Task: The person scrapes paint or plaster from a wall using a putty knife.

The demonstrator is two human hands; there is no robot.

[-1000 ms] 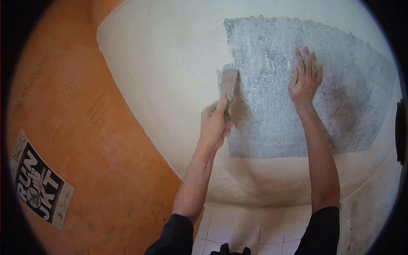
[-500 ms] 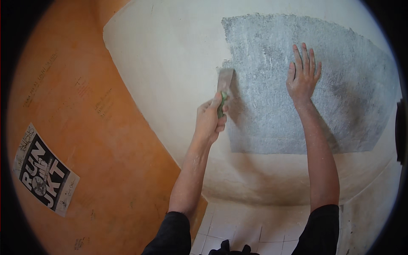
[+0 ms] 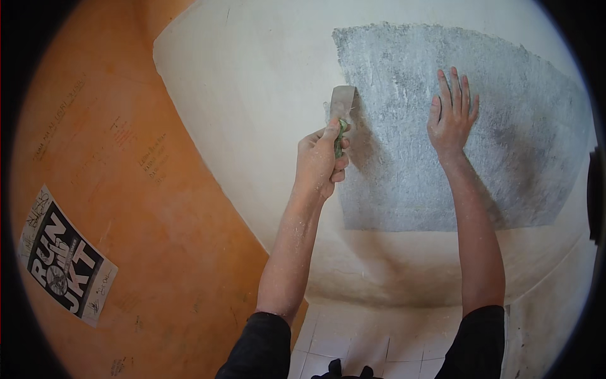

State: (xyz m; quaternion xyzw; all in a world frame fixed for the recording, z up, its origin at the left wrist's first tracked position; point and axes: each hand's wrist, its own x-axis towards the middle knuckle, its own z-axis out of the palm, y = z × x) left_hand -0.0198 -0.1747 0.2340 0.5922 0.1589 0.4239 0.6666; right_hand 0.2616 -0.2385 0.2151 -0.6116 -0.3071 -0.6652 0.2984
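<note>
My left hand [image 3: 320,158] is closed round the green handle of a scraper [image 3: 343,102], its thumb laid along the handle. The wide metal blade points up and lies over the left edge of a rough grey patch [image 3: 404,170] on the white wall [image 3: 271,107]. Whether the blade's edge touches the wall, I cannot tell. Farther right, my right hand [image 3: 452,123] rests on the grey patch with its fingers spread and nothing in it. Fine pale dust speckles my left forearm.
An orange wall [image 3: 151,221] with handwriting meets the white one at the left. On it hangs a black-and-white poster [image 3: 66,259]. White floor tiles [image 3: 334,335] show at the bottom, and a dark object [image 3: 594,196] stands at the right edge.
My left hand has moved up and slightly right with the scraper, whose blade now sits higher along the patch's left edge. My right hand stays in place on the patch.
</note>
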